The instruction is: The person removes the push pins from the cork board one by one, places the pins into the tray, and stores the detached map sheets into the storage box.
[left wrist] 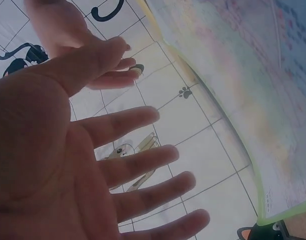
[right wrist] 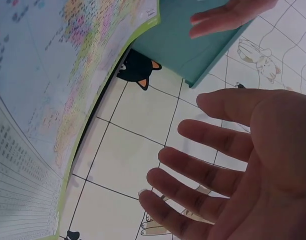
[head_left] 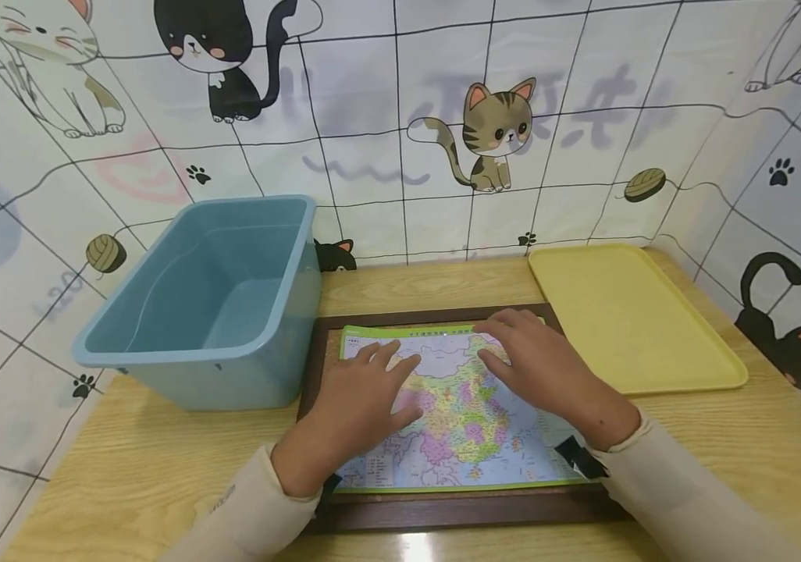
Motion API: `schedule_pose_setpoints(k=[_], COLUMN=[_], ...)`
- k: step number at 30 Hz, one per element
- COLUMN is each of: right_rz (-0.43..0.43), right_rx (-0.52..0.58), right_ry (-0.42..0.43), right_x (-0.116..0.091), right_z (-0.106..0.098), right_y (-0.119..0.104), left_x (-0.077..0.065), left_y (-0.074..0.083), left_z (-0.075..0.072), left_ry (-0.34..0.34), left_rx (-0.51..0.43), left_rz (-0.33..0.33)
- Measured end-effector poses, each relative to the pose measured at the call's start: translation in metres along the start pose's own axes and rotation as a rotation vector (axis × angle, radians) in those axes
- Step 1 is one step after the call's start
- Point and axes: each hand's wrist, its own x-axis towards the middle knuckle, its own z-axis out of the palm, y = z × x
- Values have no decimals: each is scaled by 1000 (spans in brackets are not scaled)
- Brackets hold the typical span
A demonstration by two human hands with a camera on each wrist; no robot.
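Note:
A printed map sheet (head_left: 443, 406) with a green border lies on a brown-framed board (head_left: 471, 511) on the wooden table. Over the map's left side is my left hand (head_left: 365, 398), its fingers spread and holding nothing. My right hand (head_left: 541, 363) is above the map's upper right part, fingers extended, with nothing in its grasp. In the left wrist view the left palm (left wrist: 93, 165) shows with straight, parted fingers. The right wrist view likewise shows the right palm (right wrist: 252, 165) bare, apart from the map (right wrist: 68, 65).
A blue plastic tub (head_left: 232, 312) stands left of the board, its inside facing up. To the right lies a yellow tray (head_left: 639, 312), close to the board's upper right corner. Behind the table rises a wall (head_left: 372, 86) covered with cat drawings and grid lines.

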Motion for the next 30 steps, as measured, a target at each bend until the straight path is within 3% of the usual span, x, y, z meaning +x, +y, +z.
schedule_pose_setpoints(k=[10,24,30], right_rz=[23,32,30], right_rx=[92,213,234], right_ry=[-84,-264,-289], right_x=[26,61,72], right_z=[5,23,32], right_y=[4,8,11], left_x=[-3,-6,-5], left_y=[6,7,7], left_z=[5,4,5], left_ry=[-197,-284,-330], left_rx=[-59,-142,-165], left_rz=[53,70,67])
